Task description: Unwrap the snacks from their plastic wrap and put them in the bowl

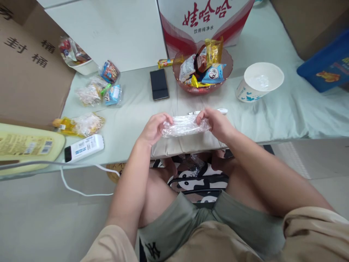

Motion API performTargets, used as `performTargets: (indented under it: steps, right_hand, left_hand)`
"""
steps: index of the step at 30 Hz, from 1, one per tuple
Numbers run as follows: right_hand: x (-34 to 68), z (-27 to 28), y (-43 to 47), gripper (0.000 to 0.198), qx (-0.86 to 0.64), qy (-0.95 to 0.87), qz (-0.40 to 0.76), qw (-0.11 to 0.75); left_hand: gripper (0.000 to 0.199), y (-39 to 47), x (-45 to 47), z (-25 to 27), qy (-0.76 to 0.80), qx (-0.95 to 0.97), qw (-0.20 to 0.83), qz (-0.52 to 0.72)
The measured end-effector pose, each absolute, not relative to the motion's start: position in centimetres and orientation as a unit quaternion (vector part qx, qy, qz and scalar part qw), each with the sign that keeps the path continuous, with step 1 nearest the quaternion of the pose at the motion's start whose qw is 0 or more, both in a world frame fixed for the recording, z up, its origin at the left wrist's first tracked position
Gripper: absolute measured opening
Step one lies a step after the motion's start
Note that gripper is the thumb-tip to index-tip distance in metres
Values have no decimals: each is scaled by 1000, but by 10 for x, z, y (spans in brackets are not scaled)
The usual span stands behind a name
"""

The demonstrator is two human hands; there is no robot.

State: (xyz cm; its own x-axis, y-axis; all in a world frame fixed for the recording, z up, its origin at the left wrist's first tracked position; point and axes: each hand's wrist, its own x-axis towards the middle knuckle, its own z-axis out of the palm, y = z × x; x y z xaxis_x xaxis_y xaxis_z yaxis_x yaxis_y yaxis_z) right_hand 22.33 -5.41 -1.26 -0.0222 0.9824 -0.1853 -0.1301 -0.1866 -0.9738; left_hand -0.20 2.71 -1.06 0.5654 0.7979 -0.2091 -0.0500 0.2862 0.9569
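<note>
Between my two hands is a clear, crinkled plastic wrapper [185,126], held level just above the front edge of the cloth-covered table. My left hand [155,128] pinches its left end, thumb on top. At the right end, my right hand [215,124] grips it the same way. Whether anything lies inside the plastic I cannot tell. Just behind the right fingers lies a white-handled knife or cutter [223,111], partly hidden. Farther back are a dark phone [159,84] and a pink glass bowl [201,89] piled with packaged snacks.
A paper cup [252,83] stands to the right, a blue package [325,67] beyond it. On the left are wrapped bundles [91,91], a yellow packet [79,124], a white device [85,148] and a pale yellow bottle [29,145]. Boxes [109,32] line the back; a cable hangs at front left.
</note>
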Motion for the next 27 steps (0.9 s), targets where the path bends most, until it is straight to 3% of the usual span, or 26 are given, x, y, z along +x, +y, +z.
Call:
performTargets:
  steps: [3, 7, 12, 15, 19, 23, 27]
  right_hand:
    - [223, -18, -54, 38, -576, -445, 512, 455]
    - [227, -26, -51, 69, -643, -390, 465, 467]
    - [227, -22, -48, 34, -614, -395, 422, 538]
    - [221, -15, -53, 33, -588, -459, 407, 527]
    - [210, -9, -59, 38, -517, -512, 455, 513]
    - [205, -12, -60, 44, -498, -525, 470, 506]
    - [208, -18, -58, 48, -583, -488, 374, 532]
  left_hand:
    - [36, 25, 2, -14, 374, 557, 687, 280]
    - [55, 31, 1, -23, 402, 572, 638, 322]
    - [27, 38, 2, -33, 471, 609, 474, 427]
    - [36, 28, 14, -32, 418, 627, 527, 392]
    - [71, 11, 35, -26, 317, 619, 621, 362]
    - [58, 6, 42, -20, 331, 615, 611, 373]
    - [54, 5, 38, -18, 347, 600, 631, 348]
